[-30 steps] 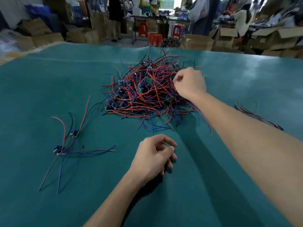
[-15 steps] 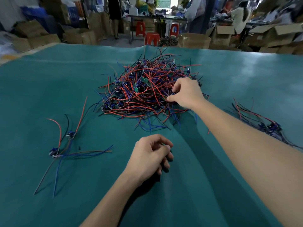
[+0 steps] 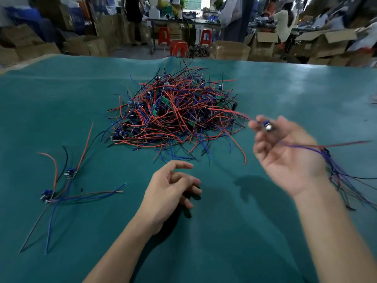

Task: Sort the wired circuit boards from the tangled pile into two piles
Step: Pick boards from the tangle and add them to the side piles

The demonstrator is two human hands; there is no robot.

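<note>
Pinching one wired circuit board (image 3: 267, 126) at its fingertips, the right hand (image 3: 285, 156) was raised, palm up, right of centre — blurred. The left hand (image 3: 169, 190) rested at lower centre, fingers loosely curled, holding nothing. The tangled pile (image 3: 175, 117) lay at upper centre on the green table (image 3: 61, 99) — smaller piles at the left (image 3: 61, 180) and right (image 3: 342, 176) edges.

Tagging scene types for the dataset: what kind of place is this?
Likely an electronics assembly workshop or small factory floor. Cues: a big pile of wired boards on a green table, open cartons stacked around, and red stools by benches behind.
</note>
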